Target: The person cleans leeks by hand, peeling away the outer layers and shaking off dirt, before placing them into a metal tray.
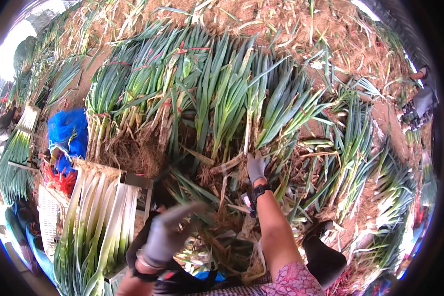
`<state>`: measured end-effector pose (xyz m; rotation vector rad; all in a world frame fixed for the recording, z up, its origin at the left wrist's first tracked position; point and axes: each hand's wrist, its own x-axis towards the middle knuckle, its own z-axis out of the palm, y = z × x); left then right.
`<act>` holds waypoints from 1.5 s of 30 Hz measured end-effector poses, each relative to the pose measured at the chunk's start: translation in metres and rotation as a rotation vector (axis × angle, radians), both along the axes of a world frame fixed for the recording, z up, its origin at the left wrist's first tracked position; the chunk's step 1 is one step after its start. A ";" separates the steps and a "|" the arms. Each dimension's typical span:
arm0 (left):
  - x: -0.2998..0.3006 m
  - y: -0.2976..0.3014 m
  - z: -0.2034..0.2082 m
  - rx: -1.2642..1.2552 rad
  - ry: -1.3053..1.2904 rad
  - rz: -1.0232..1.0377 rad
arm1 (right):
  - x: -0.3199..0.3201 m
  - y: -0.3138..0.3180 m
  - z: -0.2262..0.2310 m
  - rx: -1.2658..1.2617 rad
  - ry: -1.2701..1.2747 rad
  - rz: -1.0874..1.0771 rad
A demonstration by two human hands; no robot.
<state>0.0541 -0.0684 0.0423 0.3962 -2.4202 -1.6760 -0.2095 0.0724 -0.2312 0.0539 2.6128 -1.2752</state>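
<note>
My left hand [167, 238], in a grey glove, is blurred by motion above my lap. Its fingers stretch apart to the right, and nothing shows between them. My right hand [255, 167], gloved too, reaches forward to the root end of a leek [249, 126] with a pale shank and green leaves. The fingers seem closed on that end, though they are partly hidden. Around it lie loose leeks [286, 106] with dark green leaves pointing away from me. To the left of my left hand, cleaned white leeks [101, 207] lie side by side in a metal rack [138, 181].
Leek bundles tied with red string [128, 93] lie beyond my hands. Blue netting [68, 133] and red ties [59, 181] sit left, near a white basket [48, 214]. More leeks [352, 143] line the right. Another person [422, 101] is at the far right.
</note>
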 end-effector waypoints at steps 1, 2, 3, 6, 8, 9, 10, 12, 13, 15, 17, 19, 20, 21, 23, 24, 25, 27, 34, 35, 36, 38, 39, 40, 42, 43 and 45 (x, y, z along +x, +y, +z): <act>-0.009 0.010 -0.015 0.030 -0.041 -0.058 | -0.005 -0.009 0.001 -0.005 0.002 0.004; -0.011 0.022 -0.027 0.030 -0.118 0.029 | -0.007 -0.015 0.003 0.046 -0.029 -0.005; -0.019 0.026 -0.023 -0.075 -0.086 -0.040 | -0.011 -0.010 0.005 0.111 -0.059 -0.021; -0.026 0.020 -0.030 0.012 -0.033 -0.183 | -0.013 -0.010 0.040 0.003 -0.062 0.002; -0.024 0.018 -0.025 -0.025 -0.091 -0.138 | -0.004 -0.013 0.075 -0.487 -0.246 0.087; -0.021 0.016 -0.025 -0.029 -0.103 -0.117 | 0.009 -0.020 0.085 -0.837 -0.372 0.119; -0.020 0.012 -0.027 -0.078 -0.111 -0.118 | 0.031 -0.022 0.096 -0.925 -0.433 0.060; -0.028 0.022 -0.032 -0.066 -0.070 -0.176 | 0.040 0.008 0.063 -0.647 -0.465 0.060; -0.030 0.031 -0.034 -0.046 -0.053 -0.198 | 0.038 0.032 0.051 -0.403 -0.487 0.064; -0.031 0.031 -0.046 -0.049 -0.066 -0.129 | 0.054 0.036 0.063 -0.573 -0.441 0.088; -0.030 0.024 -0.064 -0.114 -0.096 -0.141 | 0.075 0.035 0.089 -0.785 -0.309 0.159; -0.048 0.036 -0.082 0.205 -0.089 0.052 | 0.088 0.061 0.102 -0.438 0.098 0.429; -0.060 0.038 -0.100 0.344 -0.009 0.109 | 0.099 0.065 0.107 -0.330 0.235 0.513; -0.075 0.043 -0.118 0.493 0.075 0.158 | 0.112 0.068 0.111 -0.357 0.198 0.524; -0.103 0.052 -0.125 0.612 -0.024 0.102 | 0.126 0.073 0.116 -0.378 0.178 0.532; -0.115 0.054 -0.127 0.722 -0.137 0.054 | 0.128 0.073 0.108 -0.486 0.044 0.442; -0.119 0.047 -0.130 0.710 -0.131 0.069 | 0.134 0.053 0.125 -0.603 -0.103 0.365; -0.126 0.035 -0.132 0.289 -0.341 0.180 | 0.137 0.041 0.155 -0.870 -0.513 0.029; -0.085 0.061 -0.060 0.173 -0.050 0.367 | 0.052 0.023 0.076 0.090 0.026 0.352; -0.079 0.075 -0.060 0.086 -0.024 0.307 | 0.038 0.040 0.048 0.103 0.042 0.318; -0.071 0.093 -0.061 0.005 0.010 0.235 | 0.026 0.070 0.019 -0.192 0.293 0.346; -0.029 0.084 -0.097 -0.098 -0.139 0.223 | 0.072 0.022 0.042 -0.983 -0.444 -0.070; -0.011 0.092 -0.111 -0.152 -0.221 0.159 | 0.091 0.021 0.064 -0.872 -0.411 0.056; 0.001 0.104 -0.120 -0.173 -0.167 0.044 | 0.105 0.031 0.087 -0.757 -0.349 0.157; 0.009 0.101 -0.125 -0.153 -0.311 -0.317 | 0.131 0.050 0.108 -0.764 -0.519 0.008; 0.004 0.089 -0.137 -0.158 -0.052 -0.368 | 0.148 0.061 0.127 -0.714 -0.437 0.068; -0.016 0.071 -0.111 0.204 -0.206 -0.169 | 0.180 0.088 0.164 -0.719 -0.537 0.101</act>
